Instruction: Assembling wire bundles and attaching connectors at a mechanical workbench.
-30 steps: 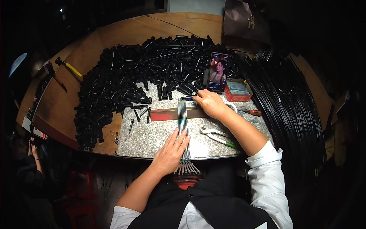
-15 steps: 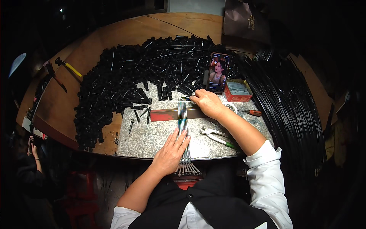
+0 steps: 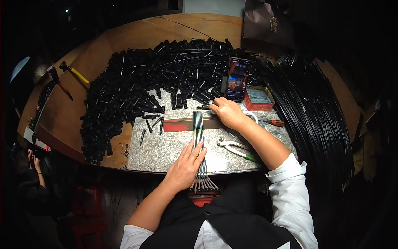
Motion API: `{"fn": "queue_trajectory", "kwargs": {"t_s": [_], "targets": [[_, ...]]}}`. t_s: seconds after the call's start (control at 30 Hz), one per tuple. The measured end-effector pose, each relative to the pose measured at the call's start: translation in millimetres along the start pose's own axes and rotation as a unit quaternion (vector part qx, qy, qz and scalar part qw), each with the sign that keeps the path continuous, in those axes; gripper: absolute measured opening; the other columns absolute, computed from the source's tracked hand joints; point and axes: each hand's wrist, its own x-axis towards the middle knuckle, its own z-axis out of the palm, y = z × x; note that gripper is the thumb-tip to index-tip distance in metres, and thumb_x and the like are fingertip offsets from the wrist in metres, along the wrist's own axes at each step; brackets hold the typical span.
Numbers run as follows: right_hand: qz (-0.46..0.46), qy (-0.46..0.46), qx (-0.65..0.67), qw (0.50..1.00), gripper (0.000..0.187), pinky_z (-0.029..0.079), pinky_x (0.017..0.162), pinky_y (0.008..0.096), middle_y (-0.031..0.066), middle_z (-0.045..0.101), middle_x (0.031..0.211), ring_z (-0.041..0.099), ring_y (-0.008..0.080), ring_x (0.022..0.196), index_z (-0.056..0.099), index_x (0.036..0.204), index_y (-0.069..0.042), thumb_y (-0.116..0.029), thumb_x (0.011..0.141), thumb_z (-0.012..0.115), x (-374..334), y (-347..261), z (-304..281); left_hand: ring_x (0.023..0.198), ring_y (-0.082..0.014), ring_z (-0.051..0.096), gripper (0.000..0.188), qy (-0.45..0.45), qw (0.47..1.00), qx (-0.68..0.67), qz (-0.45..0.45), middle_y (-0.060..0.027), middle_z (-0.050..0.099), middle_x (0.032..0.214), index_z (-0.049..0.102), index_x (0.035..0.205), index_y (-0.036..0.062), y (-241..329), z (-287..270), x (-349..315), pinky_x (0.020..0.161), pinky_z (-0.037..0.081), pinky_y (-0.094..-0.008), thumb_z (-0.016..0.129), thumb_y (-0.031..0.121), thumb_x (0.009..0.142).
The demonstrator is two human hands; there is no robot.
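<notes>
A row of thin metal rods (image 3: 198, 137) lies side by side across a red and dark flat bar (image 3: 176, 125), running toward me past the table edge, where the ends fan out. My left hand (image 3: 186, 166) rests flat on the rods, fingers stretched out. Beyond the bar, my right hand (image 3: 228, 113) has its fingers closed at the right end of a small dark cylindrical piece (image 3: 202, 107), just past the far rod ends; its fingertips are partly hidden. Pincers (image 3: 232, 146) with a green handle lie right of the rods. Several loose bolts (image 3: 156, 122) lie to the left.
A large heap of black tubular parts (image 3: 137, 79) covers the far table. A lit phone (image 3: 237, 81) stands beside a red box (image 3: 259, 101). An orange-handled screwdriver (image 3: 273, 122) and long black rods (image 3: 315, 120) lie right. A yellow-handled hammer (image 3: 76, 74) is far left. Another person's hands (image 3: 35, 161) show at left.
My right hand has shifted very slightly to the right, and its fingertips sit a little farther along the dark piece. My left hand stays put. The phone's picture has changed.
</notes>
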Motion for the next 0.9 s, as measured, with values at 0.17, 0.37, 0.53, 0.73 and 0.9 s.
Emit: {"fn": "queue_trajectory", "kwargs": {"t_s": [0.17, 0.37, 0.53, 0.73, 0.9], "targets": [[0.008, -0.008, 0.0, 1.0, 0.017, 0.053, 0.069, 0.0362, 0.0097, 0.058, 0.088, 0.06, 0.0255, 0.088, 0.064, 0.091, -0.005, -0.011, 0.078, 0.054, -2.4, 1.4, -1.4, 0.136, -0.0432, 0.028, 0.063, -0.005, 1.0, 0.002, 0.001, -0.0233, 0.033, 0.145, 0.039, 0.138, -0.002, 0.8, -0.7, 1.1, 0.111, 0.029, -0.0478, 0.053, 0.0, 0.076], [0.009, -0.006, 0.003, 1.0, 0.016, 0.053, 0.07, 0.0364, 0.0097, 0.058, 0.088, 0.06, 0.0255, 0.087, 0.063, 0.091, -0.005, -0.01, 0.078, 0.054, -1.8, 0.3, -1.9, 0.135, -0.0431, 0.029, 0.062, 0.001, 1.0, 0.01, -0.001, -0.0232, 0.033, 0.145, 0.039, 0.138, -0.0018, -0.1, 1.2, 0.4, 0.11, 0.029, -0.0479, 0.052, 0.0, 0.077], [0.005, -0.009, -0.003, 1.0, 0.015, 0.053, 0.07, 0.0365, 0.0099, 0.058, 0.088, 0.06, 0.0259, 0.087, 0.063, 0.089, -0.004, -0.011, 0.078, 0.054, -2.8, 2.2, -0.3, 0.135, -0.0431, 0.029, 0.062, 0.006, 1.0, 0.01, 0.003, -0.023, 0.034, 0.144, 0.039, 0.138, -0.0018, 0.7, 0.2, 1.4, 0.11, 0.029, -0.0479, 0.052, 0.001, 0.077], [0.005, -0.005, 0.001, 1.0, 0.013, 0.053, 0.069, 0.0365, 0.01, 0.058, 0.087, 0.06, 0.0261, 0.087, 0.062, 0.086, -0.004, -0.011, 0.078, 0.054, -3.7, 2.6, 0.1, 0.136, -0.0426, 0.028, 0.061, 0.008, 1.0, 0.013, 0.003, -0.0225, 0.033, 0.145, 0.038, 0.138, -0.0014, 0.0, 1.2, 0.5, 0.111, 0.028, -0.0473, 0.051, 0.002, 0.078], [0.005, -0.004, 0.0, 1.0, 0.014, 0.053, 0.069, 0.0366, 0.0099, 0.057, 0.087, 0.06, 0.0259, 0.087, 0.062, 0.087, -0.004, -0.011, 0.079, 0.054, -2.8, 1.6, 0.0, 0.137, -0.0422, 0.027, 0.062, 0.002, 1.0, 0.015, 0.003, -0.0222, 0.032, 0.145, 0.038, 0.138, -0.0011, -0.3, 1.2, 0.2, 0.112, 0.028, -0.0469, 0.052, 0.002, 0.078]]}}
